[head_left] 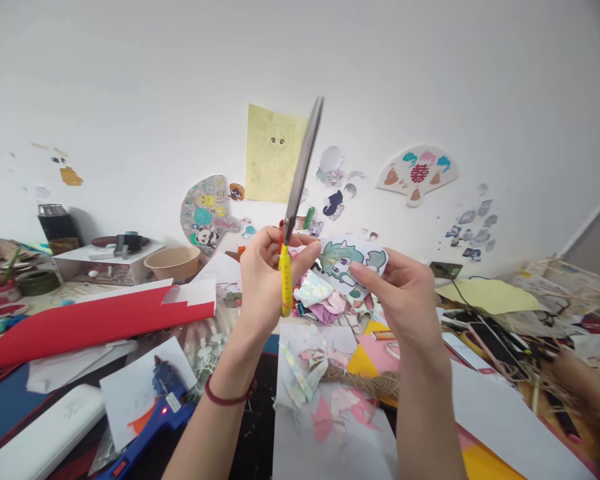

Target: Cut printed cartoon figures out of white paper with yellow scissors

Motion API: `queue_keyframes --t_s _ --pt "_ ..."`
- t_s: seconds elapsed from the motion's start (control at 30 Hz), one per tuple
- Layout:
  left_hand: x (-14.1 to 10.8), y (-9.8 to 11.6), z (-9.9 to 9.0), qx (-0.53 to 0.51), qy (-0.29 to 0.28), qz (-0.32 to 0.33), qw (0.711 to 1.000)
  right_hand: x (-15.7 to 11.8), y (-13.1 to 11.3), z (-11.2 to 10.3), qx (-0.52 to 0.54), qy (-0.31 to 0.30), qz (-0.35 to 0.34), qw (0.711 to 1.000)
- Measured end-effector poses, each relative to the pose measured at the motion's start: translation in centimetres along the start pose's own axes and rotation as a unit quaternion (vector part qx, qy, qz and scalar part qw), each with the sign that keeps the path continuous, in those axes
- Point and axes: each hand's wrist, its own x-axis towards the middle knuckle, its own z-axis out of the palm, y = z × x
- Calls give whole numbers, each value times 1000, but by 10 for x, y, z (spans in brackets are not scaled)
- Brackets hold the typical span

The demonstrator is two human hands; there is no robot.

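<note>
My left hand (265,277) is closed around a pair of scissors (300,180) with yellow and red handles. The blades point up and look together. Between the thumb and fingers of my right hand (405,290) is a paper cutout (347,263) of a green-maned pony on white. My left thumb tip is close to the cutout's left edge; whether it touches I cannot tell. Behind and below the hands lies a heap of crumpled coloured paper scraps (320,293). More pink and green scraps (330,410) lie on a white sheet (300,453) between my forearms.
At lower left are a blue glue gun (167,400) with a red light, a white case (50,433) and red material (90,320). A bowl (173,262) stands behind. Twine (365,382) lies near my right forearm. Another person's blurred hand (585,383) shows at far right.
</note>
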Motion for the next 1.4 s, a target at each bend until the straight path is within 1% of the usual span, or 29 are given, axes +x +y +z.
queue_keyframes --t_s 0.1,0.13,0.2,0.3,0.43,0.47,0.53,0.63,0.7,0.73,0.8,0.93,1.0,1.1,1.2,1.27,1.4 --pt "2 6 -6 20 -21 -31 999 -1 0 -4 -9 -26 6 1000" --pt "3 7 -7 26 -26 -38 999 -1 1 -4 -6 -25 2 1000" --pt "2 8 -6 16 -25 -47 998 0 2 -2 16 -1 -7 1000" --pt "-1 6 -1 -15 10 -37 999 1 3 7 98 24 -2 995" --pt "-6 2 9 -44 69 0 997 1 7 23 209 -25 16 977" --pt "-7 2 11 -53 77 4 996 0 8 27 223 -35 24 974" --pt "-9 2 14 -66 76 5 995 -2 10 35 215 -16 38 976" --pt "-9 4 14 -41 44 -12 998 -4 9 42 184 39 20 982" --pt "-7 4 12 10 9 -16 1000 -4 6 42 184 66 4 981" --pt "-6 2 11 40 -13 -16 999 -4 3 42 189 78 -4 979" --pt "-6 -3 8 103 -92 -16 990 -3 -2 39 203 109 -18 973" --pt "-11 -16 10 126 -186 -15 974 -2 -9 33 235 176 -43 955" --pt "-16 -18 15 143 -216 -21 966 -2 -10 30 239 207 -52 947" --pt "-22 -15 26 179 -228 -24 957 -2 -9 27 223 233 -77 943" --pt "-26 -10 33 227 -225 -21 947 -2 -9 23 201 222 -107 948" --pt "-28 -7 35 253 -220 -21 942 -1 -9 21 197 217 -116 949" --pt "-30 -5 36 255 -217 -36 942 -2 -9 21 228 208 -111 945"
